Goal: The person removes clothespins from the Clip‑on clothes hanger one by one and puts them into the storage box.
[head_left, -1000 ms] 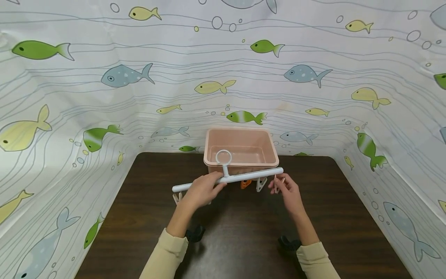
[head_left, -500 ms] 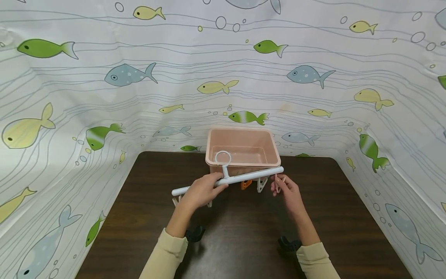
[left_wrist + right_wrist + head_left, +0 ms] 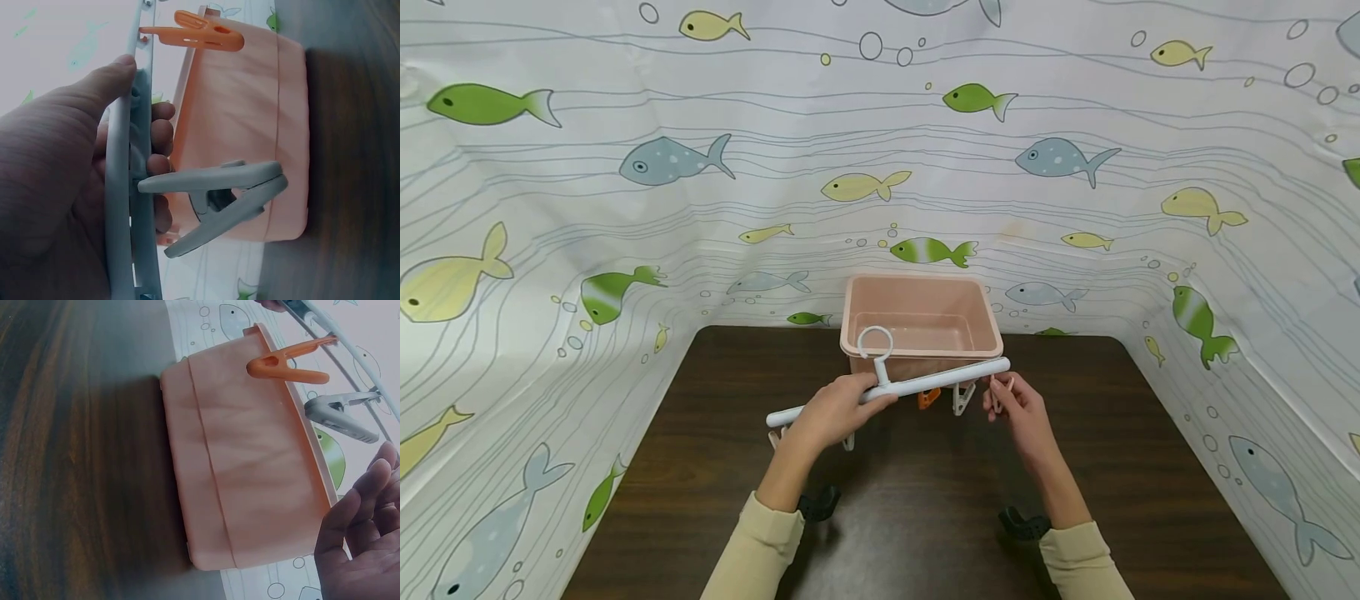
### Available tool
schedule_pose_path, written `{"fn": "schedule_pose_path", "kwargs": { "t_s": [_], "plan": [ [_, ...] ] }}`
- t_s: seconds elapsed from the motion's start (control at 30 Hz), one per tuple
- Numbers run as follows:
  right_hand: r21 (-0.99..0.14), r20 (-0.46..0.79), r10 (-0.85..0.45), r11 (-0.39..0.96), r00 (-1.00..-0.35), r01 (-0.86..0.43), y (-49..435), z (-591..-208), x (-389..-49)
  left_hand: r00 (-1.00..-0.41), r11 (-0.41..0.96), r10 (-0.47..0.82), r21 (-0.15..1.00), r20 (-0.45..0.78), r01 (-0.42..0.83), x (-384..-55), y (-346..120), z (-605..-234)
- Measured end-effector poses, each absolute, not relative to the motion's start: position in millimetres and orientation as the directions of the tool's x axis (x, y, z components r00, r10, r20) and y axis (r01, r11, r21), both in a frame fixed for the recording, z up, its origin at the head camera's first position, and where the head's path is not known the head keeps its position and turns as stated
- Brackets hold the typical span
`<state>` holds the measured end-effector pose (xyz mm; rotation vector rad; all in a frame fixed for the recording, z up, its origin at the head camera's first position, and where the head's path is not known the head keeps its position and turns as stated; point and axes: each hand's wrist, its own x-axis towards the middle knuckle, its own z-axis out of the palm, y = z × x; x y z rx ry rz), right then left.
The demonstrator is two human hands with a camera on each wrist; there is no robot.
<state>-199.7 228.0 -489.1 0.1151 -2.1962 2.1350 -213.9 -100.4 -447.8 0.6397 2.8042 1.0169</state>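
My left hand (image 3: 838,408) grips the middle of a white hanger bar (image 3: 951,377), thumb on one side and fingers round the other. A ring-shaped hook (image 3: 875,332) rises from the bar. Below it hang an orange clothespin (image 3: 928,397) and a whitish-grey clothespin (image 3: 961,402), with a larger grey clothespin (image 3: 212,178) beside my left fingers in the left wrist view. At the bar's right end my right hand (image 3: 1021,417) pinches a pale pink clothespin (image 3: 998,398); in the right wrist view it is hidden behind the fingers. Another pale clothespin (image 3: 775,438) hangs at the left end.
An open pink plastic basin (image 3: 859,351) stands at the back of the dark wooden table (image 3: 910,517), just behind the hanger. A white fish-patterned sheet (image 3: 760,200) surrounds the table on the back and both sides.
The hanger has tilted slightly, its left end and hook shifting a little left and down. My right hand stays at the right end, still pinching the pink clothespin.
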Motion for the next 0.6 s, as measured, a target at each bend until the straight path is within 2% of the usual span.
{"fn": "schedule_pose_path", "kwargs": {
  "t_s": [0.4, 0.6],
  "plan": [
    [-0.993, 0.113, 0.004, 0.019, -0.994, -0.113, 227.8, -484.0, -197.6, -0.899, 0.672, 0.434, 0.643, 0.059, 0.367, -211.8, -100.3, -447.6],
    [-0.992, 0.101, -0.025, -0.083, -0.995, -0.098, 225.8, -480.6, -195.3, -0.901, 0.678, 0.429, 0.634, 0.068, 0.372, -210.3, -100.7, -448.0]
  ]
}}
